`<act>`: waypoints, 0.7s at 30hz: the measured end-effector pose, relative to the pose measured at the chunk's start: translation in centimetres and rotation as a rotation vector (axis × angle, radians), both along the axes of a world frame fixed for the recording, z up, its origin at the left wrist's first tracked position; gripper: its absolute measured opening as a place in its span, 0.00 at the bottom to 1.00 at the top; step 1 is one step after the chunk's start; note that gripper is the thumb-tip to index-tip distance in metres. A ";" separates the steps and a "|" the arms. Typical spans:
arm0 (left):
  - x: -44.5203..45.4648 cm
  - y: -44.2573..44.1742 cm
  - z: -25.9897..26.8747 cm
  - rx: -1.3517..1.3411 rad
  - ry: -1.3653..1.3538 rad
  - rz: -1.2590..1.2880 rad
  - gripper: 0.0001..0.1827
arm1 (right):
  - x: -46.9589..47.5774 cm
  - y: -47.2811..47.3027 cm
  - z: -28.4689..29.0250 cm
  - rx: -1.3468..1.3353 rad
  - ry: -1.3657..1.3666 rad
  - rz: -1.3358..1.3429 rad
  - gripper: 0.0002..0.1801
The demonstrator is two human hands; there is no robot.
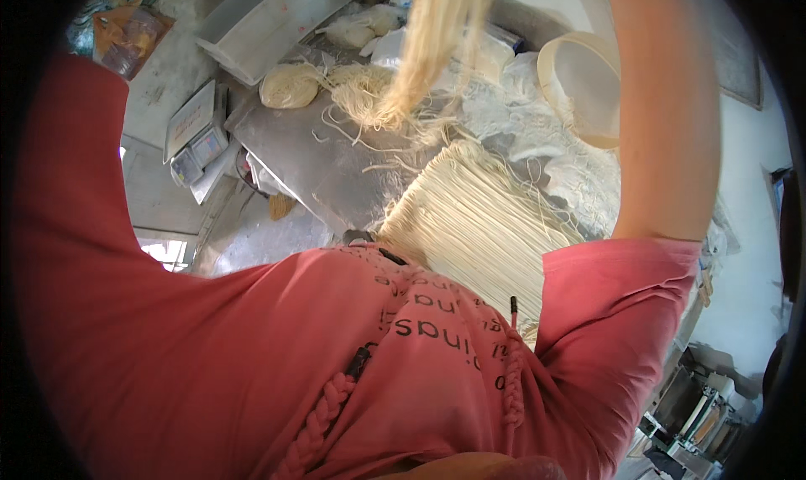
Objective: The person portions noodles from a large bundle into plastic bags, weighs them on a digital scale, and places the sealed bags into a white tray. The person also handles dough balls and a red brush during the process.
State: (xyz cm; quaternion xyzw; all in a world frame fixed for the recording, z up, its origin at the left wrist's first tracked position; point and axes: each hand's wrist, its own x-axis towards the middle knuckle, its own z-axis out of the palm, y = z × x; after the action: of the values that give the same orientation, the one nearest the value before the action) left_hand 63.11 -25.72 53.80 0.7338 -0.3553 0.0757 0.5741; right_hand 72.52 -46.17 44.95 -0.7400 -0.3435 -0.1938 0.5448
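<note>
Both my hands are out of view; my arms reach up past the picture's upper edge. A long bundle of pale fresh noodles (434, 39) hangs down from the top, blurred, and what holds it cannot be seen. Its lower end meets a loose heap of noodles (359, 93) on the dark work surface (296, 146). Close to my body lies a wide layer of noodle strands (478, 222), set side by side in near-parallel rows. My shirt covers part of its near edge.
White flour (522, 115) is spread at the right, near a round sieve (579, 90). A clear bag of noodles (289, 85) sits by the heap. Further left are a digital scale (198, 137) and a white plastic bin (271, 33). A machine with rollers (699, 411) stands at lower right.
</note>
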 end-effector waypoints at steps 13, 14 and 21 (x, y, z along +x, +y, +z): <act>-3.8 10.5 -1.7 -0.002 0.059 -0.152 0.14 | -11.3 10.5 -2.5 0.272 0.226 0.418 0.14; -3.8 11.4 -2.0 -0.015 0.059 -0.146 0.14 | -10.4 10.0 -4.3 0.204 0.303 0.574 0.22; -1.5 24.5 -14.8 -0.212 0.096 0.116 0.15 | -14.0 3.7 -25.0 -0.075 0.895 -0.034 0.16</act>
State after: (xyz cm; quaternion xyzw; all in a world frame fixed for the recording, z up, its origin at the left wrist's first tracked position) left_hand 61.61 -1.22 38.96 0.6911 -0.2743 0.1105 0.6595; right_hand 58.50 -42.51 19.95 -0.7757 -0.0687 0.1492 0.6094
